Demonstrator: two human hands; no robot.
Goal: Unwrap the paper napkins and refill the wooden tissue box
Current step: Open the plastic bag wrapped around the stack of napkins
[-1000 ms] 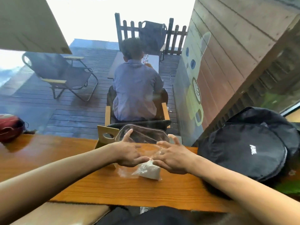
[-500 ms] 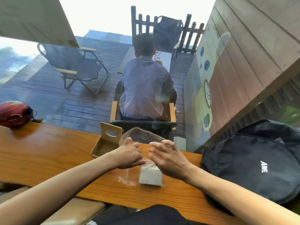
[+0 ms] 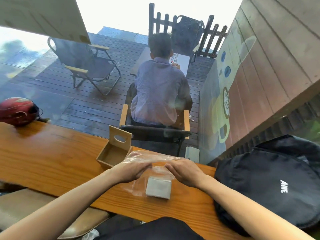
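Note:
A square stack of white paper napkins lies flat on the wooden table inside a clear plastic wrapper. My left hand and my right hand sit at the far end of the stack, a little apart. Each grips the wrapper's loose plastic with curled fingers, and the plastic is stretched between them. The wooden tissue box stands open and empty just left of my left hand. Its lid, with an oval slot, stands upright behind it.
A black backpack fills the table's right end, close to my right forearm. A red helmet rests at the far left. A glass pane runs along the table's far edge, and a person sits on the deck outside.
My hands have drawn apart, spreading the wrapper's open end. The napkin stack now lies flat on the table, uncovered by my fingers.

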